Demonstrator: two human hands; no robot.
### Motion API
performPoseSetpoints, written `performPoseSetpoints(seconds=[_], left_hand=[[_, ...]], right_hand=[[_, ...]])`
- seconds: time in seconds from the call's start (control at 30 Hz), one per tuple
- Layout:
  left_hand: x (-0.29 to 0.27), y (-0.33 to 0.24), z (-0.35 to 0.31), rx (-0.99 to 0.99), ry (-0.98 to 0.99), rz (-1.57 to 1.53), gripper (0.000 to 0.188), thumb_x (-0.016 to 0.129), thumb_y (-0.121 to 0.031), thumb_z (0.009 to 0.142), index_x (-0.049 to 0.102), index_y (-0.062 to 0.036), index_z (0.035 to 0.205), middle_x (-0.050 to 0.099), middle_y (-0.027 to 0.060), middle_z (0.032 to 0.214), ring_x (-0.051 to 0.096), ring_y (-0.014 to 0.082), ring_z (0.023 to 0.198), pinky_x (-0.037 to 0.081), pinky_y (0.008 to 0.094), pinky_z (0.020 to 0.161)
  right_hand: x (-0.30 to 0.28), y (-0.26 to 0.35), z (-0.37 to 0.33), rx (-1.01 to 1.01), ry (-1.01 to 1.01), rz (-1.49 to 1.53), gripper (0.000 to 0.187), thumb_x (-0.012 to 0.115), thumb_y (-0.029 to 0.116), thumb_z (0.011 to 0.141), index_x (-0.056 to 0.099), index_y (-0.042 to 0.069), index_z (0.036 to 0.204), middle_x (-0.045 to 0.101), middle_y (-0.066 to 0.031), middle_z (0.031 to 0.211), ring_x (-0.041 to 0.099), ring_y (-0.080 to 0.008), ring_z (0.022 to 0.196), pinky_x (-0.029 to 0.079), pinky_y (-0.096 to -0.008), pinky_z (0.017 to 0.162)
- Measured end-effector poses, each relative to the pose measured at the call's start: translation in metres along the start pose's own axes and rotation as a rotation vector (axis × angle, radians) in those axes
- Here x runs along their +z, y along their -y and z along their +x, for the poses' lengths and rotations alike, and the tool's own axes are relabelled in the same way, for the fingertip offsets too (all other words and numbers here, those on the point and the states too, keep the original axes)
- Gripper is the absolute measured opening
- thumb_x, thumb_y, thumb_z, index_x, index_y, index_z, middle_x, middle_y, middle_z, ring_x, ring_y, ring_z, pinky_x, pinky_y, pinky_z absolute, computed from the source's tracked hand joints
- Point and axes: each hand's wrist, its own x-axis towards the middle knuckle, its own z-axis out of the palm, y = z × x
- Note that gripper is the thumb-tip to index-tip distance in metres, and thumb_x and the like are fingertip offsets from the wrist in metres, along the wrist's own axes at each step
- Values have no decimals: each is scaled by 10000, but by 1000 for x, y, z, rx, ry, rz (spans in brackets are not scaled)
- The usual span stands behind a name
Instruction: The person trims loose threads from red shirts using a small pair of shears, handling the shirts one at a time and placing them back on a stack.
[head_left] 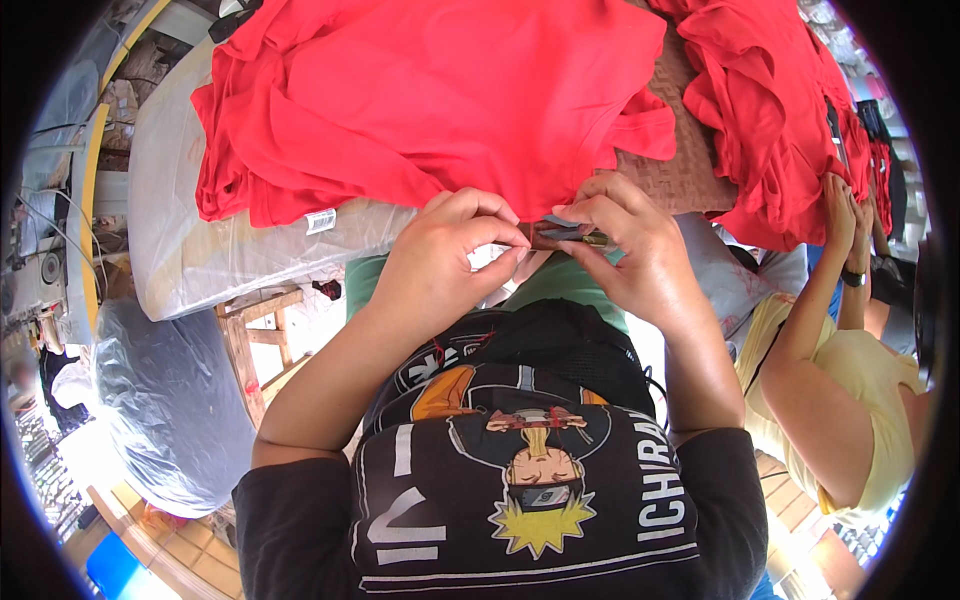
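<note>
So from where I'm standing, the action is all right at the near edge of the table. There's a big spread of red fabric (pixel 450 100) up there, and its lower hem reaches the edge just above the fingertips. The right hand (pixel 635 240) is gripping a small pair of snips (pixel 560 232) between thumb and fingers, grey blades pointing over toward the left hand (pixel 455 245). That left hand has thumb and forefinger brought together right by the hem. Can't tell whether a thread or a bit of cloth is pinched in there, it's just too small to make out.

Elbow room is kinda so-so. Both elbows are out wide, with a decent gap between the forearms in front of the black printed T-shirt (pixel 310 520). The tips of the two hands are super close together though, blades just beside the left fingertips.

Left side: the table's padded, plastic-wrapped edge (pixel 280 265) curves out past the fabric, with a white barcode tag (pixel 321 220) by the hem. Below that there's a wooden frame (pixel 245 360) and a bulky plastic-covered bundle (pixel 175 400).

Right side's tighter: a strip of brown mat (pixel 665 180) separates the main spread from another red heap (pixel 760 110), and a co-worker in yellow (pixel 860 370) has their hands at its far right edge.
</note>
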Motion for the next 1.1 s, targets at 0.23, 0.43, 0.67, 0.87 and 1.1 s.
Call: performPoseSetpoints(seconds=[0.23, 0.43, 0.67, 0.87, 1.1], left_hand=[[1, 0, -1, 47, -4, 39, 138, 743, -44, 731, 720, -69, 865, 623, 38, 961, 591, 202, 878, 467, 313, 747], [-12, -9, 1, 142, 64, 120, 74, 692, -139, 806, 727, -77, 788, 632, 17, 1011, 544, 208, 942, 413, 367, 853], [-80, -35, 19, 236, -3, 172, 404, 498, -274, 954, 687, -71, 661, 649, 55, 1042, 493, 242, 1020, 355, 385, 934], [-26, -8, 28, 262, -58, 277, 109, 690, -116, 814, 675, -80, 915, 638, 78, 1073, 555, 239, 1073, 398, 366, 937], [-32, 19, 48, 250, -260, 62, 125, 708, -143, 813, 687, -92, 925, 666, 55, 948, 615, 220, 903, 468, 325, 823]], right_hand=[[12, 0, 2, -42, -34, -7, 234, 730, 45, 702, 666, 55, 927, 604, -89, 914, 623, -296, 816, 508, -390, 680], [10, 0, 3, -49, -29, -32, 197, 716, 51, 729, 670, 57, 920, 610, -82, 897, 629, -291, 814, 510, -385, 675], [-35, 11, 21, -33, -154, -127, 237, 726, 65, 727, 663, 54, 955, 607, -90, 893, 638, -283, 781, 522, -360, 661], [-83, 23, 58, -117, -87, -339, 297, 709, 49, 747, 645, 51, 1036, 621, -96, 956, 639, -243, 811, 519, -323, 700], [-223, -5, 17, 82, -194, -556, 236, 635, 106, 883, 642, 109, 1119, 632, 16, 1000, 583, -68, 866, 500, -241, 653]])
